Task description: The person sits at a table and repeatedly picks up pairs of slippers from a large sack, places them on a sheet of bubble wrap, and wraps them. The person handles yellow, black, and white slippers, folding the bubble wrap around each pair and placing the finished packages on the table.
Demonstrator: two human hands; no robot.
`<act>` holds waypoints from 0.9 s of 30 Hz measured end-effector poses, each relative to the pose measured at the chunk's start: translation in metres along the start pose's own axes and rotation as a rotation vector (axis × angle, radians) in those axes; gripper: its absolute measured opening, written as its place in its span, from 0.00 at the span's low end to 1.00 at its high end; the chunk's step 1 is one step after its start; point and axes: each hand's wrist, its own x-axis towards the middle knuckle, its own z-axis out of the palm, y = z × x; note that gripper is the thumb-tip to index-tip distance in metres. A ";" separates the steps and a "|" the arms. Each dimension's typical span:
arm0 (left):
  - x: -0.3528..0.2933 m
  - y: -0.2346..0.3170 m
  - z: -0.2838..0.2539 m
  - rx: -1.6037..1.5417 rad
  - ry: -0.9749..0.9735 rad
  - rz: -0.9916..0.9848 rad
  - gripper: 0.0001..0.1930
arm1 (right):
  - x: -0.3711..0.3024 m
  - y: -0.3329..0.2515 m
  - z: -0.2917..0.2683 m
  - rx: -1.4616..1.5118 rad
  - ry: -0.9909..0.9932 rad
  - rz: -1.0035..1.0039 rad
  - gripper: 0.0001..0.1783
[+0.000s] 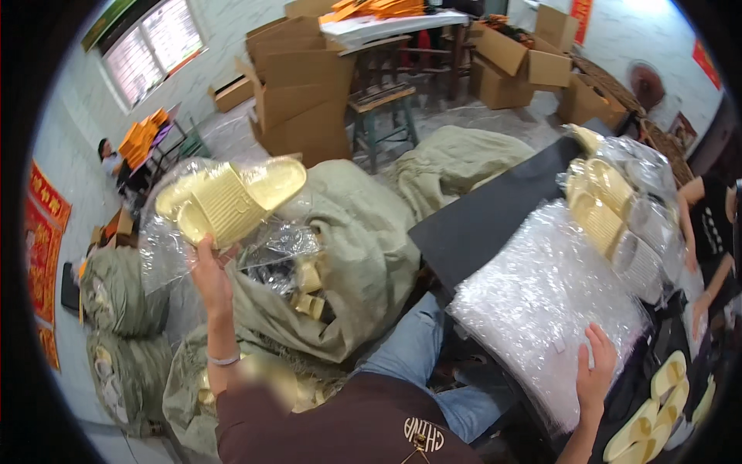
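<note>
My left hand (212, 280) is raised at the left, its fingers closed on a pair of pale yellow slippers (224, 203). Clear plastic film hangs around and below the pair. My right hand (595, 370) is at the right, fingers apart and holding nothing. It is over the near right part of a thick stack of clear plastic bags (533, 290) on the dark table; whether it touches them I cannot tell. Past the stack lie several yellow slippers (599, 203), some in clear plastic. More loose slippers (640, 425) rest at the lower right.
Below my left hand, a large green woven sack (355, 232) gapes over wrapped slippers. Other filled sacks (120, 298) stand at the left. A co-worker's arm (715, 286) reaches in at the right. Cardboard boxes (301, 93), a stool (382, 100) and a white-topped table (394, 29) are behind.
</note>
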 end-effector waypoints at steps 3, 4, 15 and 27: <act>-0.008 0.022 0.059 -0.150 -0.184 0.035 0.14 | -0.005 -0.011 -0.010 0.010 0.037 -0.031 0.16; -0.015 0.027 0.082 -0.209 -0.245 0.039 0.15 | -0.009 -0.010 -0.011 0.041 0.044 -0.036 0.17; -0.220 0.015 0.268 -0.704 -1.081 -0.591 0.19 | -0.034 -0.020 -0.038 1.520 0.311 0.264 0.35; -0.236 -0.033 0.241 -0.275 -1.507 -1.206 0.21 | -0.087 0.072 -0.012 0.851 0.332 0.757 0.30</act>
